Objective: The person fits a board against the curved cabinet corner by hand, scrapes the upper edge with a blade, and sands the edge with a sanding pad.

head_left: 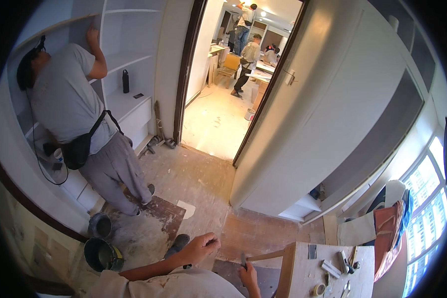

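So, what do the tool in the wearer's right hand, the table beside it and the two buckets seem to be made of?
Slim tool: perhaps metal, dull grey; too small to be sure. Table: probably wood, its side tan and unpainted; pale, stained top may be painted. Front bucket and rear bucket: likely plastic, dark and dull, with smeared walls.

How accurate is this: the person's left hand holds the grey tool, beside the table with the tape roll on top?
Wrong side: the head view shows the right hand holding the grey tool, not the left hand. It is beside the table with the tape roll on top.
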A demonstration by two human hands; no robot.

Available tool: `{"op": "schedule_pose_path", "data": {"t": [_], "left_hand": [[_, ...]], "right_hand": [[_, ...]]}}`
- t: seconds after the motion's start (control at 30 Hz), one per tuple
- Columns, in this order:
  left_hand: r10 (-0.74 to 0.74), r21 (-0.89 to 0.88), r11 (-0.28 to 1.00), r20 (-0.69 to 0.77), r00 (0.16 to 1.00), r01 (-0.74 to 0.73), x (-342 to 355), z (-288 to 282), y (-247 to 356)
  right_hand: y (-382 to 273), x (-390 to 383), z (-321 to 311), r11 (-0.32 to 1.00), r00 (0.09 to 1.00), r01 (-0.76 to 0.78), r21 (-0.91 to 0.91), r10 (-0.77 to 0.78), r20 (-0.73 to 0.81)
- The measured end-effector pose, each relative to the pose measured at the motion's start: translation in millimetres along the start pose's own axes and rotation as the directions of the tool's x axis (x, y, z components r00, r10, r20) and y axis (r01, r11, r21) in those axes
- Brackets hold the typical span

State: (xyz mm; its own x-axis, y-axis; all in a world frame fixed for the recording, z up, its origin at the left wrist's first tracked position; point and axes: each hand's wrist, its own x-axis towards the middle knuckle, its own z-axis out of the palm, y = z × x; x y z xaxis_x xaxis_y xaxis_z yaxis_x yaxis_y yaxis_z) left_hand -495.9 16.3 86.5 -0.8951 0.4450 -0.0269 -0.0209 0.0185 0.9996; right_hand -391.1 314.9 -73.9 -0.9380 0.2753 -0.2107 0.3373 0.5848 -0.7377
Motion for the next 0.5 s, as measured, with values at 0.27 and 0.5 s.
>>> {"op": "schedule_pose_path", "data": {"t": [0.27,0.5], "left_hand": [[-0.127,0.043,0.991,-0.009,0.992,0.128,88.6,-101.3,-26.1],[-0.017,0.103,0.994,-0.222,0.975,0.041,184.8,-214.9,-28.2]], "right_hand": [[81.9,66.2,39.1,0.919,0.945,-0.289,-0.267,0.319,0.074],[28.9,166.1,65.1,0.89,0.905,-0.37,-0.267,0.41,0.111]]}}
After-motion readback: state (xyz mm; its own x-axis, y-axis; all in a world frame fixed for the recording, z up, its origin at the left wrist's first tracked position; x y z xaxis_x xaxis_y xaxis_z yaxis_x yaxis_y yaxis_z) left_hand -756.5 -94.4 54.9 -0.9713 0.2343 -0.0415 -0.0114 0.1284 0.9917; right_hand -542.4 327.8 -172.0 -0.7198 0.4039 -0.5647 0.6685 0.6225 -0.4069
